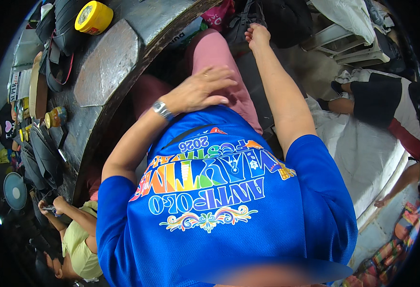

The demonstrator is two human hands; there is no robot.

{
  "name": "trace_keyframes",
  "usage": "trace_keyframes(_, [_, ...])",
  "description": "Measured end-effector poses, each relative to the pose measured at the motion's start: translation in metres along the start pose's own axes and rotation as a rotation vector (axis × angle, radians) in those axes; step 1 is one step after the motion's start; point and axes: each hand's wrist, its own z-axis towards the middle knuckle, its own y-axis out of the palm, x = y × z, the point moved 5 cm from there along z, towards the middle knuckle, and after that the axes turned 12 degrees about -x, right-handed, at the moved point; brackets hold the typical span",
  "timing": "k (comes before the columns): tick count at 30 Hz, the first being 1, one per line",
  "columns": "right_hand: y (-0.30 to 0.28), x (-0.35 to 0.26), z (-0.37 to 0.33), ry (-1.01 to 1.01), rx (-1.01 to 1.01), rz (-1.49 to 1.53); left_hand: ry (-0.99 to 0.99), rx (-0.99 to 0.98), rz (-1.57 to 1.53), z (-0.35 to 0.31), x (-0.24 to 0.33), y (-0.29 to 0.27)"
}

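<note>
My left hand (204,88), with a silver watch (163,111) at the wrist, rests on my lap with its fingers stretched out over the pink shorts (219,62). Nothing is in it. My right hand (258,36) reaches far forward, past my knee, with fingers curled closed at the edge of a dark bag (241,21). What those fingers grip, perhaps part of the bag, is too small to make out.
A dark worktable (148,19) curves along my left, bearing a flat worn board (107,64), a yellow tub (93,17) and a jar (55,117). A person in yellow (81,234) works at lower left. White sheeting (339,143) and another person's legs (341,105) are at right.
</note>
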Motion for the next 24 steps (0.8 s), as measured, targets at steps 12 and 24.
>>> trace_keyframes(12, [-0.026,0.044,0.017,0.054,-0.114,-0.512,-0.409,0.311,0.368,0.024,-0.092,-0.015])
trace_keyframes(24, [0.026,0.084,0.017,0.150,-0.459,-1.360,-0.446,0.333,0.389,-0.003,-0.066,-0.132])
